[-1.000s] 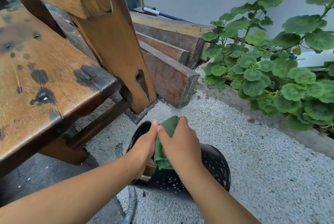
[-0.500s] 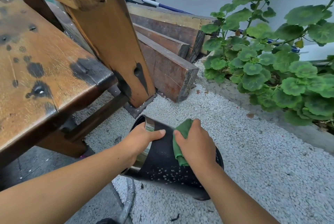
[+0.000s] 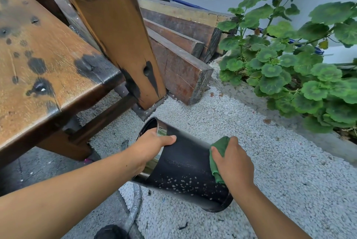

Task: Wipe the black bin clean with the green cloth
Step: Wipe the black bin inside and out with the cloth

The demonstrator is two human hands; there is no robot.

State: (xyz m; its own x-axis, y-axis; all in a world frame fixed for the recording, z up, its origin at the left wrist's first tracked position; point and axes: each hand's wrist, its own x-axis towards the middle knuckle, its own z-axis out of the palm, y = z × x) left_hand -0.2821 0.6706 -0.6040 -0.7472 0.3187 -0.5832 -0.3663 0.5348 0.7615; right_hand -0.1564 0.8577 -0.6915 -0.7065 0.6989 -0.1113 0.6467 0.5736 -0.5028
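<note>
The black bin (image 3: 185,169) lies tilted on its side over the white gravel, its open mouth with a shiny metal rim pointing toward the wooden bench. White specks dot its lower side. My left hand (image 3: 148,146) grips the rim, fingers over the edge and thumb along the outer wall. My right hand (image 3: 231,163) holds the bunched green cloth (image 3: 218,157) and presses it against the bin's wall near the base end.
A weathered wooden bench (image 3: 48,68) with a thick leg (image 3: 123,45) stands at the left. Stacked timber beams (image 3: 179,45) lie behind. Green leafy plants (image 3: 289,65) in a kerbed bed fill the right. A grey hose (image 3: 135,206) runs beneath the bin. White gravel (image 3: 270,180) covers the ground.
My right hand has slid the green cloth along the bin's wall from the rim toward the base. My left hand kept its grip on the rim.
</note>
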